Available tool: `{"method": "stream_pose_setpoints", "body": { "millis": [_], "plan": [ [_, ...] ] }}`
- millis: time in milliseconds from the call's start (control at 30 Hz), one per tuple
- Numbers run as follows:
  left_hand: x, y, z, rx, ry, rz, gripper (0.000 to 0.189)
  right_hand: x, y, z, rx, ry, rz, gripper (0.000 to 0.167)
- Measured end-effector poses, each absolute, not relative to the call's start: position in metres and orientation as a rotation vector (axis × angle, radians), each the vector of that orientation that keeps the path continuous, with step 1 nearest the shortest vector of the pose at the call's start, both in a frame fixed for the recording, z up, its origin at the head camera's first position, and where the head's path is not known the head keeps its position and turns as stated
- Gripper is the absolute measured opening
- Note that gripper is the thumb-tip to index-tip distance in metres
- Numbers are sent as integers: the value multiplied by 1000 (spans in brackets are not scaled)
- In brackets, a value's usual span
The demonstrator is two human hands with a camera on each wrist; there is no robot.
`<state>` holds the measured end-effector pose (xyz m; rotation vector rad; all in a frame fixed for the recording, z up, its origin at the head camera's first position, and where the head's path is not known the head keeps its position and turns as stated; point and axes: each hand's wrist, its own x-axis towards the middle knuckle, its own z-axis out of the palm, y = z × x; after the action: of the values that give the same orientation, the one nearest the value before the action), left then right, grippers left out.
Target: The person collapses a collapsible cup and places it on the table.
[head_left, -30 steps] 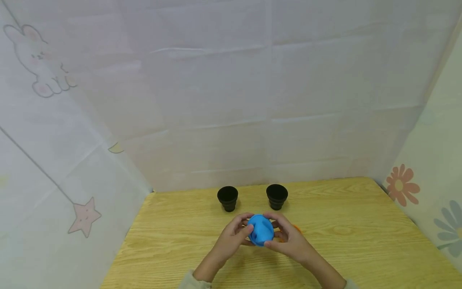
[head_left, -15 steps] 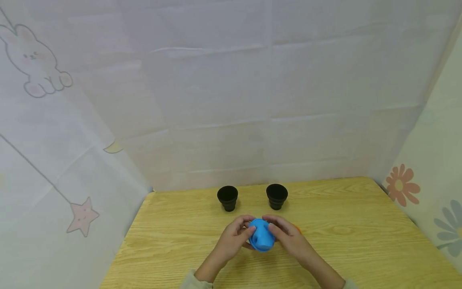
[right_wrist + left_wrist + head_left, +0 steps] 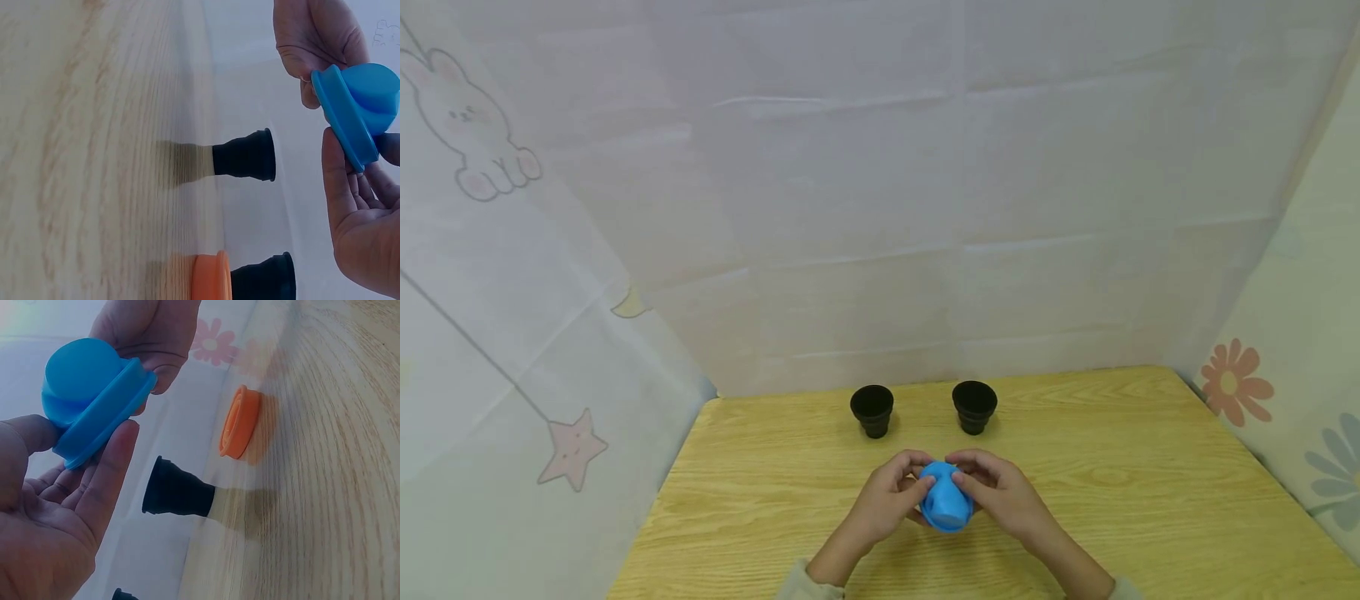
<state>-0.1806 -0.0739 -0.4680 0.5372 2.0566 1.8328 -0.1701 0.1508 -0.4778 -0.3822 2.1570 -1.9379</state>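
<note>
A blue collapsible cup, partly folded, is held off the table between both hands with its base turned toward the head camera. My left hand grips its left side, thumb pressing the wall. On the other side my right hand pinches it, the thumb likewise on the wall and fingers behind the rim. From the left wrist view the round base bulges out beyond the wide rim. An orange collapsed cup lies on the table; the right hand covers it in the head view.
Two black stepped cups, a left one and a right one, stand mouth up near the back of the wooden table. A pale printed cloth hangs behind and along the sides.
Both hands have come slightly nearer the body with the blue cup. Its base now sticks out further and faces more toward the viewer. The right thumb has moved onto the cup's wall.
</note>
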Motion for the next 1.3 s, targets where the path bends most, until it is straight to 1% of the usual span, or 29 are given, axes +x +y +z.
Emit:
{"method": "stream_pose_setpoints", "body": {
  "millis": [233,500,800,900,1033,1167,1300],
  "plan": [
    [-182,-74,-472,536,2085,1816,32,-170,148,-481,-433,2319,-1892,37],
    [-182,-74,-473,529,2110,1810,26,-170,146,-481,-482,2423,-1860,30],
    [-183,-72,-470,506,2126,1799,27,-171,144,-482,-481,2507,-1844,20],
    [-183,-73,-470,506,2111,1805,28,-171,144,-481,-439,2480,-1861,22],
    [-184,-74,-472,519,2069,1828,31,-172,146,-480,-339,2356,-1919,30],
    [-184,-76,-476,537,2011,1853,39,-173,148,-481,-265,2247,-1973,37],
    [-184,-79,-475,526,1947,1870,47,-174,149,-482,-267,2154,-2018,45]
  ]
}}
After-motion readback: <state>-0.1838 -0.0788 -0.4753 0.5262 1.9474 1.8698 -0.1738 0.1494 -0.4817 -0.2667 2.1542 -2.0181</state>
